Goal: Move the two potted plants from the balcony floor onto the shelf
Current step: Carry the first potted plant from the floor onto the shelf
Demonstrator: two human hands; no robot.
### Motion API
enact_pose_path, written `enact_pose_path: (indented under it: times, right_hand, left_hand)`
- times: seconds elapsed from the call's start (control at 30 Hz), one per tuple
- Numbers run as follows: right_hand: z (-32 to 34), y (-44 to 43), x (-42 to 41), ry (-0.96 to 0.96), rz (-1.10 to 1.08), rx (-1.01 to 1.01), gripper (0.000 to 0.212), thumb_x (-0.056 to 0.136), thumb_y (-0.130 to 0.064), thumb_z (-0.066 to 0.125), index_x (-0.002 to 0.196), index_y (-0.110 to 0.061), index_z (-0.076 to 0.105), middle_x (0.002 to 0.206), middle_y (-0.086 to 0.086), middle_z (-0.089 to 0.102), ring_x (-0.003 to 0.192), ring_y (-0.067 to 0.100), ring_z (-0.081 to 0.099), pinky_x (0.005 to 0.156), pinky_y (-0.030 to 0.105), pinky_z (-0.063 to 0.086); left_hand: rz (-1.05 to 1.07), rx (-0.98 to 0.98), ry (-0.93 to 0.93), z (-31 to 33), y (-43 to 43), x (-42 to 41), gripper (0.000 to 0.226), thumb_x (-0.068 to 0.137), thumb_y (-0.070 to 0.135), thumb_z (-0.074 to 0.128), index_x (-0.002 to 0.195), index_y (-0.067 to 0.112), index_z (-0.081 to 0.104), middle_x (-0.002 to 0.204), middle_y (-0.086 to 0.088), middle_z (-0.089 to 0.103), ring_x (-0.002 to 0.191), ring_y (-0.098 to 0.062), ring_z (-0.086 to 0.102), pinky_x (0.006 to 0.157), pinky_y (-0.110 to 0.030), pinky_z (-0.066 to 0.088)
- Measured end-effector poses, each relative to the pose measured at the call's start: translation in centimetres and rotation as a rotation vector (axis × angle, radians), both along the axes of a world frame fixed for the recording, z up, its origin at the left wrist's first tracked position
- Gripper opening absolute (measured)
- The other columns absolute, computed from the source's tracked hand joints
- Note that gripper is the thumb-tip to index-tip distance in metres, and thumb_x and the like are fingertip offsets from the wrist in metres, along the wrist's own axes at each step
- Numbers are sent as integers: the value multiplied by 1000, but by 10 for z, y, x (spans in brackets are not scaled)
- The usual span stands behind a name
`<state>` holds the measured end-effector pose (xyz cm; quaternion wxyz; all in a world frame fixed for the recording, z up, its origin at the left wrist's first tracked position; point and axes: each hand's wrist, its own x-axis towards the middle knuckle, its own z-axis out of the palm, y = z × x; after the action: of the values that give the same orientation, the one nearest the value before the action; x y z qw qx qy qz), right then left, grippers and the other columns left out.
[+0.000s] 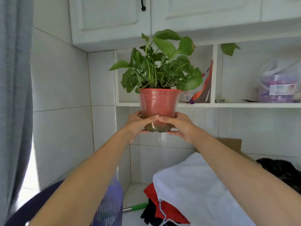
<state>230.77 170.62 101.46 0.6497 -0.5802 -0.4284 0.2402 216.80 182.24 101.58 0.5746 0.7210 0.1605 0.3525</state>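
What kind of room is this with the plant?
Probably a home laundry or utility corner by a balcony: white tiled walls, white cupboards over an open white shelf holding bagged supplies, and a pile of folded clothes. Both hands lift a red plastic plant pot toward the shelf.

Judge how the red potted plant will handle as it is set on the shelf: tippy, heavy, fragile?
The potted plant looks thin plastic, so probably flexes. Foliage spreads wider than the narrow base, so likely tippy. Both hands, left hand and right hand, cradle it: perhaps heavy.
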Motion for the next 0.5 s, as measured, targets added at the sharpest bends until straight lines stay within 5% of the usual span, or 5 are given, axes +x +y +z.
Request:
enact_pose_path:
  times: [0.2,0.33,0.5]
  right_hand:
    - [33,32,38,-47,-14,38,90,56,-28,89,134,-27,43,124,0,64,110,21,64,92,43,54]
    - [48,55,52,-82,0,62,84,63,-25,87,135,-26,44,128,0,62,110,21,62,89,41,53]
    - [70,85,62,-120,-8,69,83,64,-27,87,135,-24,44,129,0,62,111,21,62,88,40,54]
  left_hand:
    - [22,-41,-113,22,31,43,108,60,34,88,146,36,22,126,-6,62,103,-25,69,81,-39,59]
    - [21,-13,-151,37,54,58,99,63,34,86,143,36,28,118,-3,65,98,-22,71,71,-33,59]
    - [10,89,-141,60,88,69,89,65,39,84,140,35,36,115,4,63,101,-19,68,79,-36,60]
